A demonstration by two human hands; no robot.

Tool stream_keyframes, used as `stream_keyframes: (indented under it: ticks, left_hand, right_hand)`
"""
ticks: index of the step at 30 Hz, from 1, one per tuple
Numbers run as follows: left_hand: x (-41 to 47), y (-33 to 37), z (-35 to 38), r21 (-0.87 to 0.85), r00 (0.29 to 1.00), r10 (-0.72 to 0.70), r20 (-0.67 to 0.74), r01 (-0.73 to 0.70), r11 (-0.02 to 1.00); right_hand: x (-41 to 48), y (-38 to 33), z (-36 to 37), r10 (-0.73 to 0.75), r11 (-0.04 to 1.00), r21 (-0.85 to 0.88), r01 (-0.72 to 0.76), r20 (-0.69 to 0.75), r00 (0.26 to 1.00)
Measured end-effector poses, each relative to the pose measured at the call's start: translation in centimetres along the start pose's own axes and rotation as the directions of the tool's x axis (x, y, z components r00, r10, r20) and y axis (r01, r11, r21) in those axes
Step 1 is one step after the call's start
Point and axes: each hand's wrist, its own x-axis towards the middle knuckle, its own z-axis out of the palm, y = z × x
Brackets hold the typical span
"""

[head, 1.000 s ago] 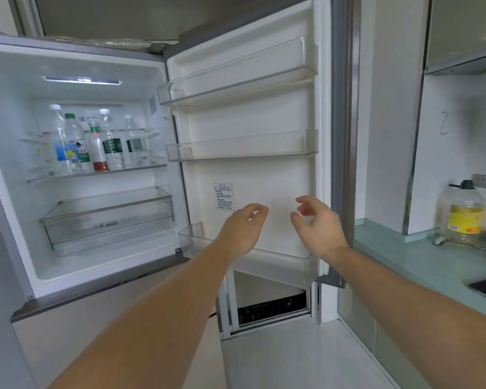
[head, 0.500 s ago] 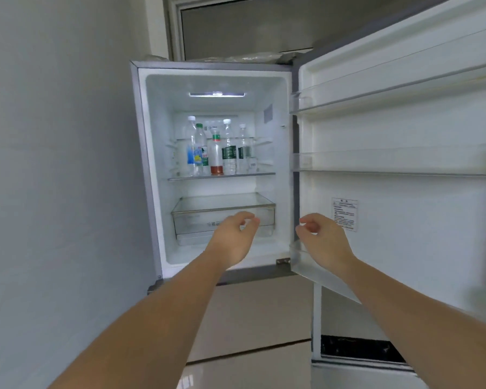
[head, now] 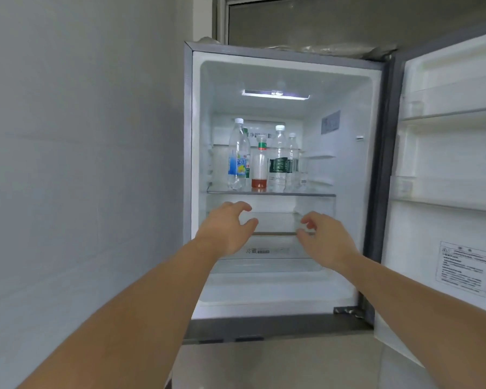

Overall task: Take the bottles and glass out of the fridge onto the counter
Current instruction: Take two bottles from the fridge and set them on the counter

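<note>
Both hands, left hand (head: 227, 228) and right hand (head: 324, 240), hover empty with fingers loosely spread, probably sized for grabbing bottles (head: 264, 161) off the glass shelf (head: 314, 194).

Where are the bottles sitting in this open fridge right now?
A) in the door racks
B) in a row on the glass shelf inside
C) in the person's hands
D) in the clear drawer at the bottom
B: the bottles stand upright on the glass shelf, while the left hand and right hand are open and empty below it.
</note>
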Motion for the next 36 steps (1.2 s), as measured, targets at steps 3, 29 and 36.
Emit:
stream_keyframes:
  ticks: [3, 29, 36]
  left_hand:
    - [2.1, -0.9, -0.6, 0.005, 0.999, 0.028, -0.019, -0.028, 1.0]
    - [25.4, 0.3, 10.1, -0.348, 0.99, -0.072, -0.123, 0.025, 0.937]
    - [30.6, -0.8, 12.1, -0.389, 0.986, -0.118, -0.121, 0.063, 0.919]
  right_hand:
    - [2.6, -0.9, 0.5, -0.001, 1.0, -0.024, 0.0, -0.026, 1.0]
    - [26.4, 6.0, 7.5, 0.04, 0.97, 0.244, -0.009, -0.123, 0.992]
    - [31.0, 5.9, 10.2, 0.085, 0.923, 0.38, -0.054, -0.066, 0.994]
